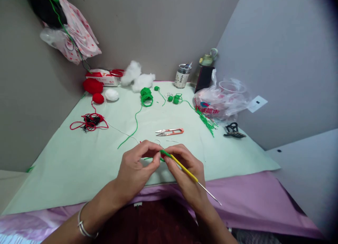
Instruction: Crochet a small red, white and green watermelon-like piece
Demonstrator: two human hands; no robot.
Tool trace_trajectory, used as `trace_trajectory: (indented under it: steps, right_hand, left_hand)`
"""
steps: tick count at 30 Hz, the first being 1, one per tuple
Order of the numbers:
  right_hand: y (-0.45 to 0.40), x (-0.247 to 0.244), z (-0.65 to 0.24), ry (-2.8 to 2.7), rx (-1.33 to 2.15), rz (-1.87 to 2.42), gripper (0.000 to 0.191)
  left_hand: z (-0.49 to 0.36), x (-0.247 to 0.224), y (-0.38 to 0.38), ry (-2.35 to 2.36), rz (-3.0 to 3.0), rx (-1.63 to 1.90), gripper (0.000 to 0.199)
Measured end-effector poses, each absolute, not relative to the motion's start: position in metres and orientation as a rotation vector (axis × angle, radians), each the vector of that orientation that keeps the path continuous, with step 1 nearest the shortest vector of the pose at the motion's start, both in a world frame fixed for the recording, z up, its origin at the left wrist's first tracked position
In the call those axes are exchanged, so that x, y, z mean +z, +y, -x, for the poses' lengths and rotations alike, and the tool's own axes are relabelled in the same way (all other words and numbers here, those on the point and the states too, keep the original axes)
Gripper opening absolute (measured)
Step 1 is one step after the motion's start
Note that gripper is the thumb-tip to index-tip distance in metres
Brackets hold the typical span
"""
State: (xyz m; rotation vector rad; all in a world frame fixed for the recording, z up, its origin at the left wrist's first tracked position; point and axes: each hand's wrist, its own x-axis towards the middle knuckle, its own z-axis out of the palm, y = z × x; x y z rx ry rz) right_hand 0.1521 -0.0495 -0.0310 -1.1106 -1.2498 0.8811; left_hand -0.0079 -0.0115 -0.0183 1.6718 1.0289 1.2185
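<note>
My left hand [141,163] pinches the left edge of a small green and red crochet piece [166,153] between thumb and forefinger. Closed at the piece's other side, my right hand [188,166] also holds a crochet hook [185,169]. Its yellow handle slants across the right fingers, and a thin metal end points down to the right. Fingers cover much of the crochet piece. Thread snips [170,132] with orange handles lie just beyond the hands. A white strand runs from the left toward the fingers.
At the back left are red yarn balls [93,86], a white ball [112,94] and stuffing [139,78]. Green yarn [146,97] lies mid-table. A pen tin [182,76], plastic bag [219,99] and black claw clip [233,130] stand right. Walls enclose the table's back and right.
</note>
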Motion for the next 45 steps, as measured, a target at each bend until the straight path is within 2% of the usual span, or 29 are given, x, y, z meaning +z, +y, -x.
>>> trace_trajectory:
  steps: [3, 10, 15, 18, 22, 29, 38, 42, 45]
  right_hand:
    - [-0.05, -0.03, -0.154, -1.259, 0.865, 1.086, 0.018]
    - [-0.051, -0.03, -0.153, -1.338, 0.625, 1.088, 0.027]
    - [-0.051, -0.03, -0.152, -1.342, 0.643, 1.088, 0.024]
    - [-0.052, -0.032, -0.152, -1.294, 0.744, 1.093, 0.02]
    - [-0.052, -0.033, -0.153, -1.279, 0.733, 1.093, 0.018]
    - [-0.055, -0.033, -0.157, -1.479, 0.482, 1.043, 0.038]
    - [-0.053, -0.033, -0.158, -1.369, 0.743, 0.988, 0.018]
    - [-0.05, -0.034, -0.159, -1.248, 0.81, 0.954, 0.016]
    - [-0.049, -0.036, -0.162, -1.177, 0.914, 0.895, 0.016]
  left_hand:
    - [0.008, -0.015, -0.011, 0.943, -1.376, 1.075, 0.002]
    - [0.01, -0.015, -0.014, 0.813, -1.321, 0.975, 0.01]
    - [0.009, -0.018, -0.017, 0.816, -1.323, 1.05, 0.01]
    - [0.01, -0.019, -0.013, 0.737, -1.144, 1.031, 0.003]
    - [0.009, -0.021, -0.009, 0.645, -0.936, 0.944, 0.004]
    - [0.013, -0.019, -0.012, 0.602, -0.917, 0.878, 0.01]
    - [0.006, -0.021, -0.016, 0.764, -1.05, 1.016, 0.025]
    - [0.013, -0.02, -0.009, 0.904, -1.239, 1.029, 0.027]
    - [0.019, -0.017, 0.003, 0.998, -1.301, 1.237, 0.024]
